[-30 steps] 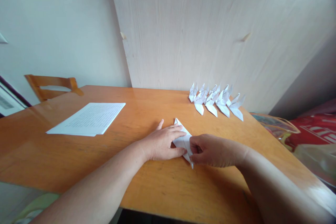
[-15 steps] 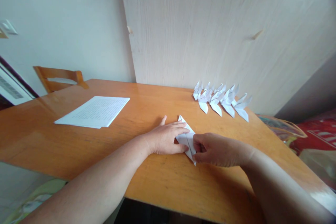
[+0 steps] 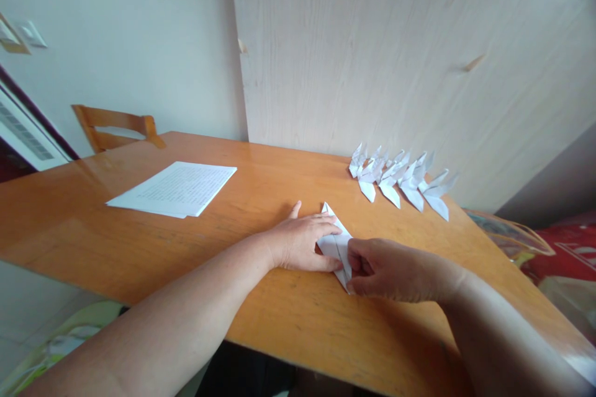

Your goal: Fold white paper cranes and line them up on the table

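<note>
A folded piece of white paper (image 3: 343, 243), narrow and pointed at both ends, lies on the wooden table near its front edge. My left hand (image 3: 305, 240) rests on the paper's left side with fingers spread, pressing it down. At the paper's right edge, the curled fingers and thumb of my right hand (image 3: 379, 267) close on the lower part. That hand hides some of the right edge.
Several folded paper figures (image 3: 412, 189) with raised points stand in rows at the back right of the table (image 3: 261, 183). A stack of written sheets (image 3: 174, 189) lies at the left. Behind it is a wooden chair (image 3: 116, 127). A pale board (image 3: 363, 49) leans behind the table.
The whole view has shifted slightly, so the scene sits a little further right. Both hands keep their places on the folded paper, with hardly any other movement visible.
</note>
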A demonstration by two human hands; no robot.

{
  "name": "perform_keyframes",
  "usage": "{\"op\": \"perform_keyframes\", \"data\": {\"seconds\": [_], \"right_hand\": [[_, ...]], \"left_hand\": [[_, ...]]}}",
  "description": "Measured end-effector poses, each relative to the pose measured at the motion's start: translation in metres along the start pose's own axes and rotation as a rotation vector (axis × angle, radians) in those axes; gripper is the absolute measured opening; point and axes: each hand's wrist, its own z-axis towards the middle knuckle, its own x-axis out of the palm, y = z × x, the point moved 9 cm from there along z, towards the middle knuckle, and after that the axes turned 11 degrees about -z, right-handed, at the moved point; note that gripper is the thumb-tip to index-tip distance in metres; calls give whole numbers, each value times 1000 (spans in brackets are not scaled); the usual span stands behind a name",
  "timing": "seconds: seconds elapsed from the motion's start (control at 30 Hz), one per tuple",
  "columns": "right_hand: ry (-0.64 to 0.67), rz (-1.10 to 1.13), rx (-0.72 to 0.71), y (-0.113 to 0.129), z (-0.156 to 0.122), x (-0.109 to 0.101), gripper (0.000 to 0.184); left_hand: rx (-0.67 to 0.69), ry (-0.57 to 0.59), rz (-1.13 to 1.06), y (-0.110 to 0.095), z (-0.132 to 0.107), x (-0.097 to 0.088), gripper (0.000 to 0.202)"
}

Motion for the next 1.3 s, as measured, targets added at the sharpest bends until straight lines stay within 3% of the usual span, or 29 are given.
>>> {"op": "perform_keyframes", "data": {"seconds": [0.17, 0.37, 0.6, 0.83, 1.0, 1.1, 1.2, 1.3], "right_hand": [[23, 98, -14, -2, 1, -4, 17], [-113, 106, 125, -22, 9, -10, 22], [-100, 36, 79, -17, 9, -2, 21], [-94, -8, 114, -16, 8, -4, 21], [-70, 81, 98, -16, 6, -8, 24], [-168, 136, 173, -32, 5, -19, 21], [-312, 71, 238, -46, 4, -31, 5], [-398, -14, 149, -38, 7, -36, 22]], "left_hand": [[12, 0, -7, -2, 0, -1, 65], [7, 12, -13, -1, -1, -1, 72], [-19, 3, -37, 1, 0, -3, 82], [-30, -58, -46, 4, 1, -5, 51], [-10, -58, -22, 4, 1, -4, 42], [-1, -41, 0, 3, 0, -4, 41], [4, -18, 10, 2, -1, -3, 44], [5, -7, 4, 2, -1, -3, 44]]}}
